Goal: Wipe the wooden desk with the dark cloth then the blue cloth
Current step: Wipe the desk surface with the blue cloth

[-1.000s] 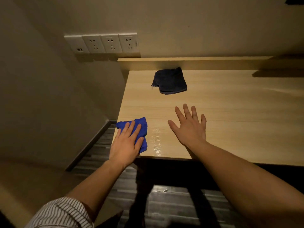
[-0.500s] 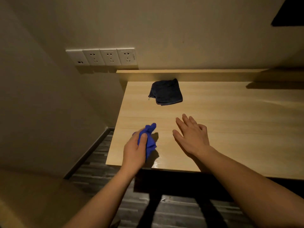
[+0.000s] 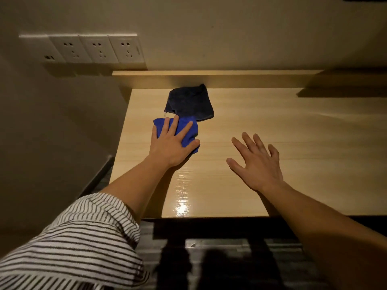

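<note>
The light wooden desk (image 3: 272, 130) fills the middle of the head view. A dark cloth (image 3: 189, 102) lies folded at its back left, close to the raised back ledge. Just in front of it and touching its near edge lies the blue cloth (image 3: 188, 130). My left hand (image 3: 170, 144) presses flat on the blue cloth with fingers spread over it. My right hand (image 3: 256, 164) hovers open over the desk to the right, fingers apart, holding nothing.
A row of white wall sockets (image 3: 88, 49) sits on the wall left of the desk. The desk's left edge drops to a dark striped floor (image 3: 219, 258). A striped sleeve (image 3: 73, 243) covers my left upper arm. A dark shadow falls at the desk's back right.
My left hand lifted the blue cloth from the desk's front left corner, carried it away from me, and now presses it flat beside the dark cloth. My right hand stayed open.
</note>
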Demonstrator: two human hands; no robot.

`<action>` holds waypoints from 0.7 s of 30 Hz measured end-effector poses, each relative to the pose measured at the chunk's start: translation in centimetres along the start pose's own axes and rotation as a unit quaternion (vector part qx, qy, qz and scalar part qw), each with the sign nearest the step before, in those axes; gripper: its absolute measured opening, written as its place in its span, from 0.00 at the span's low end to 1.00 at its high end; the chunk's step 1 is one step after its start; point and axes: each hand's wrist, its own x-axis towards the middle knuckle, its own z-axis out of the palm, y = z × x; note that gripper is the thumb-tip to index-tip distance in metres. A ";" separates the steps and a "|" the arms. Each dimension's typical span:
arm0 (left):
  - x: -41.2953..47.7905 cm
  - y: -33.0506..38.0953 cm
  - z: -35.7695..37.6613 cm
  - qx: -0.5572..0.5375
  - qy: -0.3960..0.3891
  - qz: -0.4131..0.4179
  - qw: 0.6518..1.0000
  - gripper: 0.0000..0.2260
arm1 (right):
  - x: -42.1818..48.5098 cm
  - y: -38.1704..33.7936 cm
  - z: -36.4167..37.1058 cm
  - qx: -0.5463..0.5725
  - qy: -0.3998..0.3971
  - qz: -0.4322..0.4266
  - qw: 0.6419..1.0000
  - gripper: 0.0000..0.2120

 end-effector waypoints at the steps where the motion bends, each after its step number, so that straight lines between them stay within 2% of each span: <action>1: 0.1 0.0 0.0 0.008 0.005 0.004 1.000 0.36 | 0.0 0.0 0.0 0.000 0.000 0.000 1.000 0.35; 9: -1.6 0.3 0.7 0.023 0.018 0.015 0.999 0.34 | 0.0 0.0 0.1 0.001 -0.005 -0.004 1.000 0.36; 21: -12.2 4.1 3.0 -0.004 -0.009 -0.007 1.000 0.29 | 0.0 0.6 0.3 0.021 -0.030 -0.031 0.999 0.36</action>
